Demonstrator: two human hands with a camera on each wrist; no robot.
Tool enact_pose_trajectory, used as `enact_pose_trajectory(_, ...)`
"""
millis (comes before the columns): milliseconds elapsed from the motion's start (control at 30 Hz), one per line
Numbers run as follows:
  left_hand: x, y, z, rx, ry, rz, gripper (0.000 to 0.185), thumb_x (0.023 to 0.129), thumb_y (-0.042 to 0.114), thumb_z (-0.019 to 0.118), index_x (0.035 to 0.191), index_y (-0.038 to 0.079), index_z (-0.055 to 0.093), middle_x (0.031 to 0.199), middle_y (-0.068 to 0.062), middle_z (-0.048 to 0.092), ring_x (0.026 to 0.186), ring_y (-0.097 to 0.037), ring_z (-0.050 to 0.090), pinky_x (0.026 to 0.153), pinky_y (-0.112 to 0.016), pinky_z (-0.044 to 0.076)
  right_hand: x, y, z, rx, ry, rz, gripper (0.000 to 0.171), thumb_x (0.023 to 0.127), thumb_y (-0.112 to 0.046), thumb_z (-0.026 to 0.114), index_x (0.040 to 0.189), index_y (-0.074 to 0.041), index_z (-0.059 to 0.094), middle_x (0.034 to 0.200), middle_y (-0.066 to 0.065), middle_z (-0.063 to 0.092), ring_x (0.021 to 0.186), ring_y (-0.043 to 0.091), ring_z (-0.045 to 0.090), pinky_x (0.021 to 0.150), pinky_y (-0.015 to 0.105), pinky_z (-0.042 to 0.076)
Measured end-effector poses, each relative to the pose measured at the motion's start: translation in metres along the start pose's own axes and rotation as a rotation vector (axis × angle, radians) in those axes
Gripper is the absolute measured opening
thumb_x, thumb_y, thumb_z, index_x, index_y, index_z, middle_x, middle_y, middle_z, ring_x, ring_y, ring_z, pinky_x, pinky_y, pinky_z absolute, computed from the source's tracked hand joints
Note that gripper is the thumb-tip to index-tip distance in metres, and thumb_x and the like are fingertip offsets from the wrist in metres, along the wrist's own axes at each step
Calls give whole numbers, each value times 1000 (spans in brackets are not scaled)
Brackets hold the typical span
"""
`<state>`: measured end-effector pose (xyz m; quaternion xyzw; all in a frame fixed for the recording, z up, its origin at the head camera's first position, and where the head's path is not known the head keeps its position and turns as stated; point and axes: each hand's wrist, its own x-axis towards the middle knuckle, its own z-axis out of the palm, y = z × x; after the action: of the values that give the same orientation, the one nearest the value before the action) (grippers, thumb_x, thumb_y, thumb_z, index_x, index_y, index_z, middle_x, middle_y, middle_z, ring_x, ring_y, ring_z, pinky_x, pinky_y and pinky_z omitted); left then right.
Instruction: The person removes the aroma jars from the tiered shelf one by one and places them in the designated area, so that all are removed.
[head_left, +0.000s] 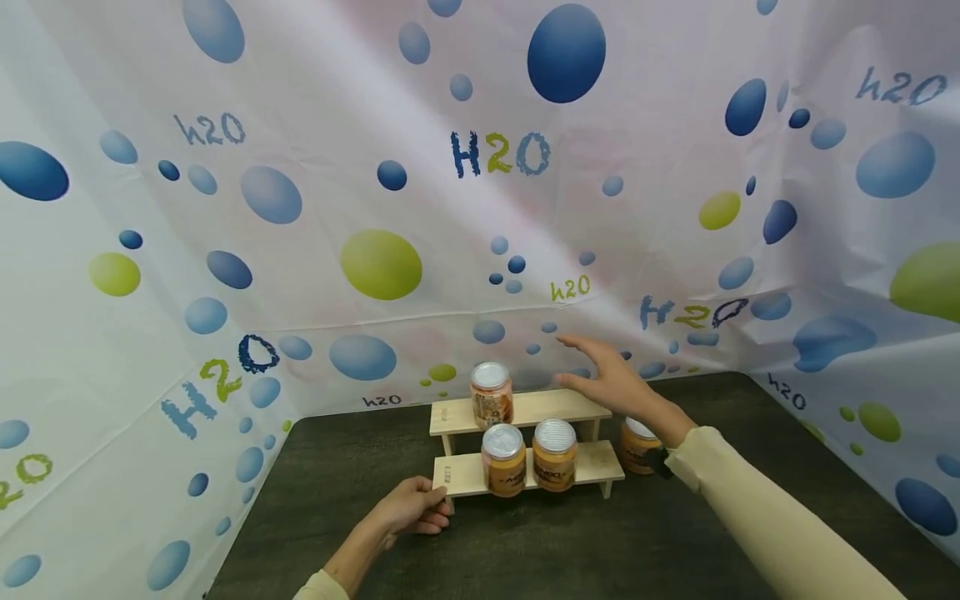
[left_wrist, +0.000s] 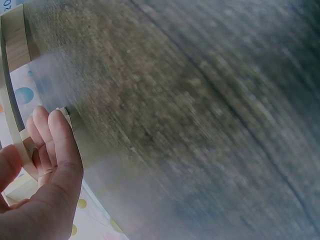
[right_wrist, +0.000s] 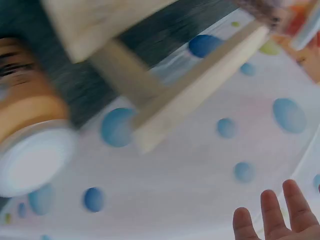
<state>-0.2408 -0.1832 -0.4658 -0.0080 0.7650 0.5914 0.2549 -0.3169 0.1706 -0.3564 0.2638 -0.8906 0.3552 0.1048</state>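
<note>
A small two-step wooden shelf point(head_left: 592, 460) stands on the dark table point(head_left: 337, 467). One orange jar with a silver lid point(head_left: 491, 394) sits on the upper step, and two more point(head_left: 503, 460) point(head_left: 555, 455) on the lower step. My left hand point(head_left: 433, 507) grips the left end of the lower step; in the left wrist view its fingers point(left_wrist: 50, 140) lie against the wooden shelf point(left_wrist: 15, 45). Above the right end of the upper step my right hand point(head_left: 600, 371) hovers with spread fingers point(right_wrist: 272, 212), holding nothing. A further jar point(head_left: 636, 448) stands on the table beside the shelf, partly behind my right wrist.
White sheeting point(head_left: 375, 208) printed with blue and green bubbles walls in the table at the back and on both sides. In the right wrist view, blurred, are the shelf's wooden leg point(right_wrist: 150, 100) and a jar point(right_wrist: 30, 150).
</note>
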Motion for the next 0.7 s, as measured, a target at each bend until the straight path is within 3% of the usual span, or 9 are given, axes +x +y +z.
enact_pose_trajectory(267, 0, -2, 0, -2, 2, 3, 28, 95, 27, 49, 102, 0, 46, 89, -9, 62, 71, -11, 64, 66, -28, 57, 29, -30, 22, 21, -58, -28, 61, 83, -56, 57, 137, -42, 32, 142, -14, 36, 131, 19, 38, 102, 51, 37)
enact_pose_trajectory(467, 1, -3, 1, -7, -1, 2, 28, 95, 27, 49, 102, 0, 46, 88, -8, 63, 71, -11, 64, 66, -27, 57, 40, -43, 37, 7, -113, -39, 62, 83, -50, 60, 138, -37, 34, 142, -8, 39, 129, 22, 41, 101, 51, 39)
enact_pose_trajectory(700, 1, -1, 0, -6, -10, 17, 28, 95, 25, 49, 103, -1, 46, 89, -9, 63, 71, -11, 65, 66, -27, 57, 44, -47, 51, 2, -181, -36, 62, 81, -57, 58, 135, -48, 30, 142, -10, 39, 129, 19, 41, 99, 51, 40)
